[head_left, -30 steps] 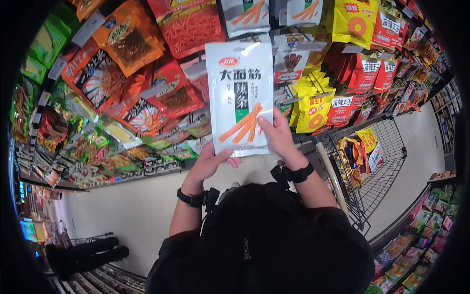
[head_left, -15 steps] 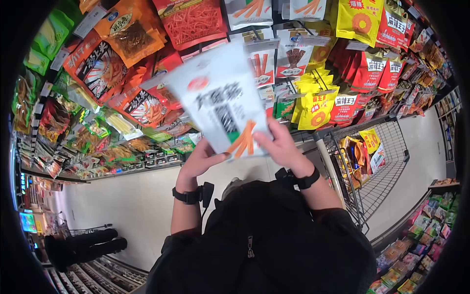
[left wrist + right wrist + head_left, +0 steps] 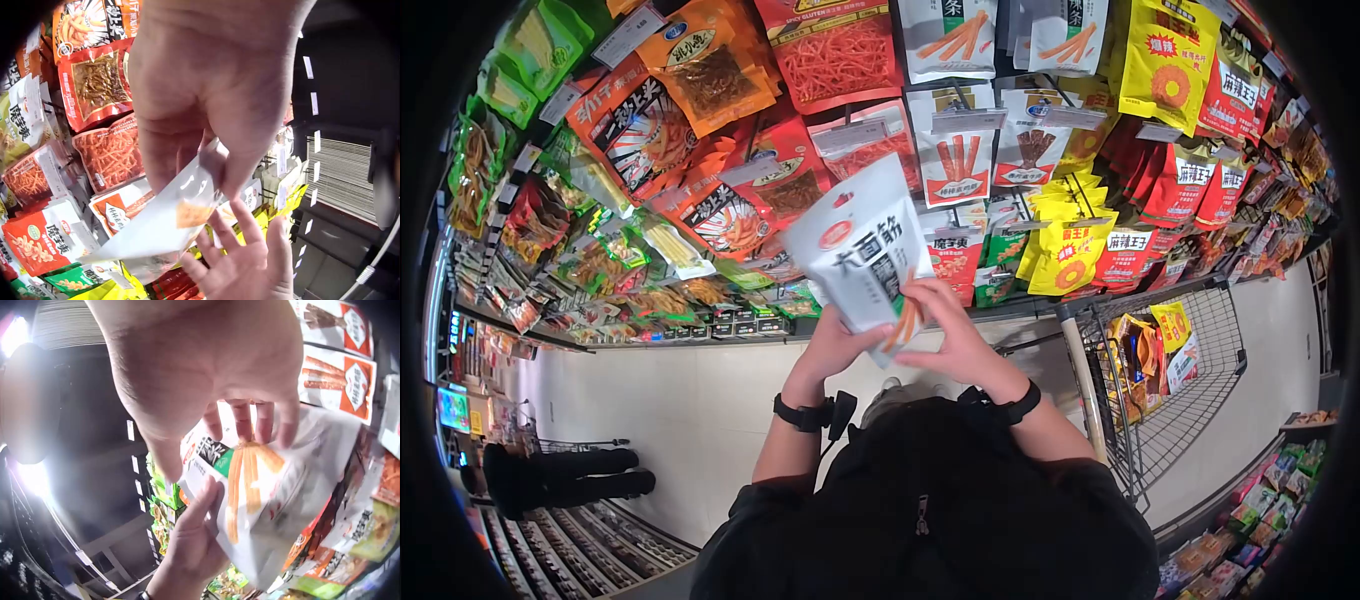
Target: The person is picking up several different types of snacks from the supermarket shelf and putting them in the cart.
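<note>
A white snack packet with black lettering and orange strips printed on it is held tilted in front of the shelf. My left hand grips its lower left part, the thumb lying across the front; the left wrist view shows the packet pinched between this thumb and the fingers. At the packet's right side is my right hand, its fingertips at the printed front and its thumb held apart. The left wrist view has the right hand with spread fingers beside the packet.
Rows of hanging snack bags fill the shelf ahead. A wire cart holding several packets stands at the right, its handle near my right forearm. Another person in dark clothes is at the lower left. More shelves line the lower right.
The packet has moved lower and turned, its top leaning left. My right hand has loosened from its lower right edge, with fingers now across the front. The shelf sits lower in view.
</note>
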Tool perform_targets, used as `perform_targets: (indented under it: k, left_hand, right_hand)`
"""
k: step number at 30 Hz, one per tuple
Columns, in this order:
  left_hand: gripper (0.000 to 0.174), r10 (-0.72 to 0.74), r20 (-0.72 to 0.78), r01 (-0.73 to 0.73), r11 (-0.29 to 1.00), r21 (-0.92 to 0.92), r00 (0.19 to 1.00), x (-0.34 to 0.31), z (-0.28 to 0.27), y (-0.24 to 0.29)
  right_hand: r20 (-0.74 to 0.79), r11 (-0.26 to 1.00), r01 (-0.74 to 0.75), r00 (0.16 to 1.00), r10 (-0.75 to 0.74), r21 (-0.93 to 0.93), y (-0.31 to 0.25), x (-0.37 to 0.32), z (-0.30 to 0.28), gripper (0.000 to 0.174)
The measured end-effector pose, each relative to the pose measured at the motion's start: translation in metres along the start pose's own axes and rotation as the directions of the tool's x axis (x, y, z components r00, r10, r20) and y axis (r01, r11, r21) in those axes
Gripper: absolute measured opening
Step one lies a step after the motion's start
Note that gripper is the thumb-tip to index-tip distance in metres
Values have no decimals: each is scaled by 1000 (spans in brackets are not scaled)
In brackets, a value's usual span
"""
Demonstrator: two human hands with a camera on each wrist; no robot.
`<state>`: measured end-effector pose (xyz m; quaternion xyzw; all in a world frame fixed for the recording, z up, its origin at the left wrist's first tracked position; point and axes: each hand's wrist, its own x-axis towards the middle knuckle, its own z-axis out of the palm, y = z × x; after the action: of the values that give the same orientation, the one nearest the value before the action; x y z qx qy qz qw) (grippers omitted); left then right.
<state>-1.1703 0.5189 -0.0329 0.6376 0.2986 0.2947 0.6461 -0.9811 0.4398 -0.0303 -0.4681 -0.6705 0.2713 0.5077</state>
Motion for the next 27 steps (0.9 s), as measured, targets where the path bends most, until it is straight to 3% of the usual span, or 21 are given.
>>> perform_targets:
  k: [1, 2, 3, 4, 5, 7, 8, 9, 12, 13, 14, 15, 17, 22, 24, 25, 27]
  left_hand:
    - [57, -23, 102, 22, 1000, 9, 995, -1, 0, 3]
    - [68, 66, 164, -82, 992, 92, 984, 1, 6, 16]
    - [68, 70, 164, -85, 992, 90, 984, 1, 10, 26]
    - [71, 93, 279, -140, 978, 152, 956, -1, 9, 35]
    - [74, 105, 393, -198, 959, 204, 914, -1, 9, 39]
    - [69, 120, 382, -221, 948, 231, 916, 4, 3, 30]
    - [62, 202, 208, -240, 955, 173, 957, 7, 1, 18]
    - [56, 263, 23, -264, 957, 121, 964, 7, 0, 10]
    - [51, 231, -115, -223, 972, 72, 966, 6, 9, 9]
    - [52, 226, -188, -216, 974, 74, 956, 10, 10, 4]
    - [49, 159, -110, -167, 984, -60, 981, 10, 11, 1]
    - [49, 160, -114, -167, 984, -58, 981, 8, 12, -1]
    - [45, -52, 127, 68, 990, -124, 991, 4, 17, 3]
    - [32, -76, 116, 85, 993, -80, 990, -1, 19, 0]
    - [28, -67, 25, 68, 997, -32, 997, -2, 18, 2]
    - [28, -64, 35, 65, 997, -31, 997, -3, 18, 1]
    - [26, 1, -25, 3, 991, 132, 1000, -2, 17, -8]
  right_hand:
    - [0, 1000, 0, 1000, 0, 0, 4, -2, 2, 75]
    - [-16, 975, -63, 998, 67, 214, 13, -5, 4, 78]
    - [-17, 901, -117, 990, 137, 418, 22, -9, 5, 82]
    - [-4, 902, -113, 992, 126, 418, 27, -11, 7, 70]
    - [-5, 901, -116, 991, 130, 417, 32, -13, 4, 70]
    - [17, 608, -270, 921, 389, 746, 42, -12, -3, 56]
    - [-14, 562, -258, 901, 433, 786, 45, -13, -4, 45]
    - [-17, 559, -259, 898, 440, 787, 47, -16, -5, 45]
    - [29, 352, -237, 863, 505, 906, 42, -16, -8, 42]
    - [29, 352, -236, 863, 505, 906, 43, -17, -7, 42]
    - [40, 364, -260, 857, 514, 894, 44, -19, -4, 42]
    - [49, 378, -283, 851, 523, 881, 46, -20, -3, 42]
    - [70, 388, -293, 866, 496, 874, 48, -21, -2, 42]
    - [115, 323, -300, 866, 487, 897, 50, -22, 1, 42]
    - [-240, 659, -91, 887, 394, 747, 48, -16, 7, 50]
    - [-250, 664, -85, 885, 393, 743, 57, -20, 9, 50]
    - [-347, 836, -243, 826, 444, 491, 83, -33, 12, 63]
